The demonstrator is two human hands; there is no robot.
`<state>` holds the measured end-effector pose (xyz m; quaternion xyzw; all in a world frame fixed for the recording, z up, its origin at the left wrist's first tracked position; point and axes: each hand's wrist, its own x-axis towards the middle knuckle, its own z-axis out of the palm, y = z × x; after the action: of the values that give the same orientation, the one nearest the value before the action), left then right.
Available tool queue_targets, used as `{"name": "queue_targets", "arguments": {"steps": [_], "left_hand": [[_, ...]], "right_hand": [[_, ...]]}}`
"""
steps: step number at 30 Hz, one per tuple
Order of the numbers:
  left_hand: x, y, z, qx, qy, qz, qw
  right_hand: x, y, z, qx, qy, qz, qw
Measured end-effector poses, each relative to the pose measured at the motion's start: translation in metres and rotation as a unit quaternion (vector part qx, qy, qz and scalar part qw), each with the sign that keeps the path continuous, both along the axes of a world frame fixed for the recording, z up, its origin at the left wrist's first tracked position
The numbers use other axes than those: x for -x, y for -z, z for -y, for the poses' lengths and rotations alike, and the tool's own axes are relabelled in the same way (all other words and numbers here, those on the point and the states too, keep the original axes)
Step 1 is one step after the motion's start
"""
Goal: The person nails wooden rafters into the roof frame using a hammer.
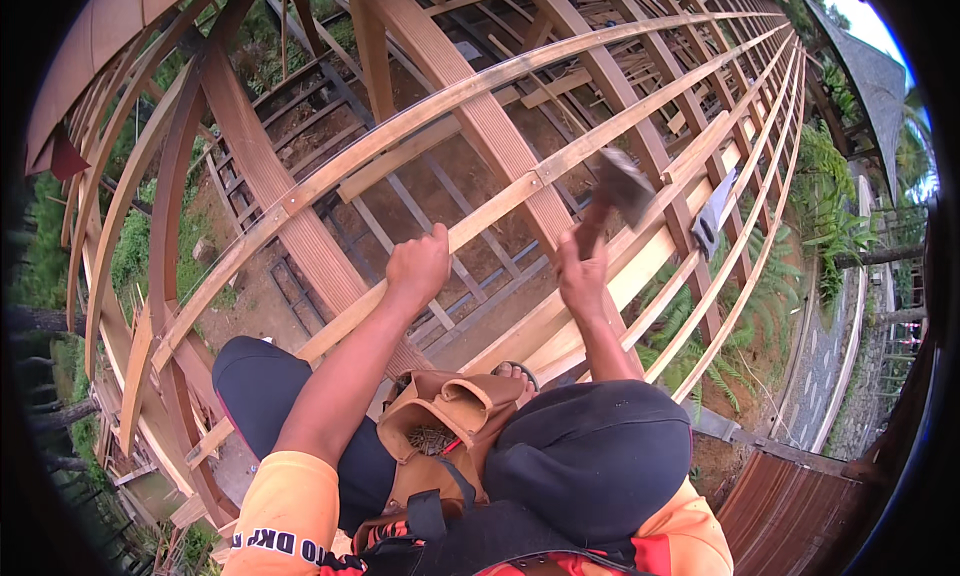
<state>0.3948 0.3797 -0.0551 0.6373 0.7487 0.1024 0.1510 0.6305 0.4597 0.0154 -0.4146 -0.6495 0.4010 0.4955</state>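
Note:
My right hand [583, 276] is closed round the handle of a hammer [626, 186], raised over the roof frame; its head is slightly blurred. My left hand [418, 266] is closed over a thin wooden batten [490, 219] that runs across the thick rafters [290, 221]. Whether a nail is also in those fingers is hidden. In front of my body hangs a brown leather tool pouch [458, 394], its pocket holding many nails [430, 440] and a slim red item. My dark-clad knees are bent on either side of it.
Parallel battens [740, 88] cross the rafters toward the far right. A grey glove or cloth [712, 218] hangs over them. Wide gaps show the ground and metal framing [465, 276] far below. Ferns [690, 326] and a stone path [835, 336] lie below right. My foot [517, 374] rests by a board.

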Motion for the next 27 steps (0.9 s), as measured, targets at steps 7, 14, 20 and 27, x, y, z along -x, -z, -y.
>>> {"name": "queue_targets", "arguments": {"steps": [7,14,20,27], "left_hand": [[0.026,0.003,0.011,0.005,-0.027,-0.033,0.999],[0.031,-0.006,0.021,-0.011,-0.025,-0.032,0.999],[0.026,-0.004,0.016,0.012,-0.031,-0.024,0.999],[0.007,-0.011,0.006,0.011,-0.042,-0.062,0.997]], "right_hand": [[0.043,-0.108,-0.010,0.093,-0.080,-0.081,0.989],[0.017,-0.201,-0.029,-0.422,-0.098,-0.244,0.868],[0.022,0.047,0.045,0.523,-0.111,0.003,0.845],[0.019,0.029,0.040,0.405,-0.166,0.091,0.895]]}}
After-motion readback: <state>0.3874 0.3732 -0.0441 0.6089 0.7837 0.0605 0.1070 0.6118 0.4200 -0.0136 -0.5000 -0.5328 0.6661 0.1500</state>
